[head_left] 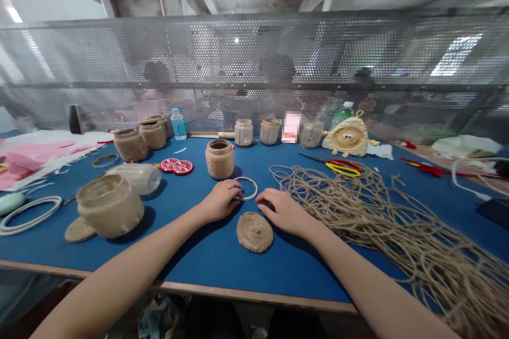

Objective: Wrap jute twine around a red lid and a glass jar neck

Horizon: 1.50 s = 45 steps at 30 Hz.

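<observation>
While your half-closed left hand point(220, 200) curls onto a small white ring point(249, 188), your right hand point(283, 212) holds nothing.
Its fingers point(265, 197) lie half-open on the blue table point(294, 275), just beside the ring and above a coiled jute disc point(255, 232).

The tabletop point(286, 270) is solid blue. The hoop point(250, 188) is off-white. The coiled twine disc point(255, 232) is tan, with a spiral pattern. The loose jute twine point(377, 212) is the same tan. The round coasters point(177, 166) are red with white concentric rings. The scissor handles point(343, 168) are red and yellow. The metal screen point(254, 58) is grey, patterned with closely packed round holes.
</observation>
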Available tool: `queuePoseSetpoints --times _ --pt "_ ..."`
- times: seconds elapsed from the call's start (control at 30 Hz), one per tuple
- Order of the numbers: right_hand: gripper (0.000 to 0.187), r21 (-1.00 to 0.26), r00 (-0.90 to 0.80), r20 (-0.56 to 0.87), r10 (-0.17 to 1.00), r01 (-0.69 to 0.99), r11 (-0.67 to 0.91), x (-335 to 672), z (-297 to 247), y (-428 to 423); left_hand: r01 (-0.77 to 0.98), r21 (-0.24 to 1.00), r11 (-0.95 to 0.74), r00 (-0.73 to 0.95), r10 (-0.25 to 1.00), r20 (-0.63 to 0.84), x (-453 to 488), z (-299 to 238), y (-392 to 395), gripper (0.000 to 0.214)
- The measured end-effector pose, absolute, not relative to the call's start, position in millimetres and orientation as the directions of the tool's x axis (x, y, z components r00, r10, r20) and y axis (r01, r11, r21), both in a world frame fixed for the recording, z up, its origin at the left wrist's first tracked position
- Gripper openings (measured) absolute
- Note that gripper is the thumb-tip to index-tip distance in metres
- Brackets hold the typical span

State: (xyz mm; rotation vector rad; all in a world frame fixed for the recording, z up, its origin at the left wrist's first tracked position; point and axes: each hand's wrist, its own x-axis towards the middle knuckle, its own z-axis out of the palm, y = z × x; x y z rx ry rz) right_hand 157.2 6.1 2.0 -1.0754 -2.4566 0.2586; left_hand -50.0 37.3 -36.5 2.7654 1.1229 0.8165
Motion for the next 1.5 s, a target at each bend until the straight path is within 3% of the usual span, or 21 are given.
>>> queuePoseSetpoints --times 0.43,0.63,0.73,0.8,0.87,1.0,1.17,1.3,1.4,1.5 --pt "0.014 -0.36 -0.608 0.336 0.719 0.623 0.695 148.2 -4.3 0.3 0.702 0.274 -0.657 0.566 0.749 0.344 -48.5 -32.4 30.0 0.011" --pt "0.029 -0.441 -0.522 0.364 0.771 0.633 0.637 149.7 -5.1 2.8 0.704 0.346 -0.62 0.472 0.773 0.424 -48.5 -27.1 28.0 0.015" --pt "0.051 -0.52 -0.59 0.282 0.756 0.568 0.638 152.9 0.5 -1.6 0.712 0.384 -0.588 0.395 0.787 0.474 -48.5 -24.6 27.3 0.016" --pt "0.081 -0.547 -0.711 0.176 0.681 0.505 0.668 155.0 4.2 -6.0 0.717 0.399 -0.571 0.359 0.793 0.492 -48.6 -23.1 27.2 0.015" --pt "0.098 -0.54 -0.794 0.069 0.604 0.479 0.691 156.0 6.9 -10.1 0.722 0.404 -0.562 0.344 0.797 0.496 -48.7 -21.7 26.9 0.013" --pt "0.083 -0.502 -0.832 0.003 0.555 0.478 0.72 155.8 11.0 -15.0 0.728 0.372 -0.576 0.395 0.795 0.46 -50.2 -20.3 26.1 0.012" --pt "0.076 -0.639 -0.851 0.104 0.514 0.339 0.691 160.3 17.5 -7.1 0.732 0.269 -0.626 0.524 0.769 0.365 -52.7 -23.6 27.3 0.013" --pt "0.076 -0.746 -0.674 0.325 0.664 0.249 0.618 149.3 32.4 20.6 0.726 0.221 -0.651 0.581 0.753 0.309 -52.0 -25.4 27.9 0.014" --pt "0.072 -0.677 -0.449 0.413 0.792 0.43 0.597 120.7 54.0 52.5 0.726 0.214 -0.654 0.584 0.75 0.31 -50.2 -26.3 26.0 0.012" --pt "0.065 -0.519 -0.416 0.515 0.749 0.544 0.659 82.8 74.5 86.2 0.728 0.233 -0.644 0.562 0.756 0.335 -49.5 -28.0 24.2 0.02"
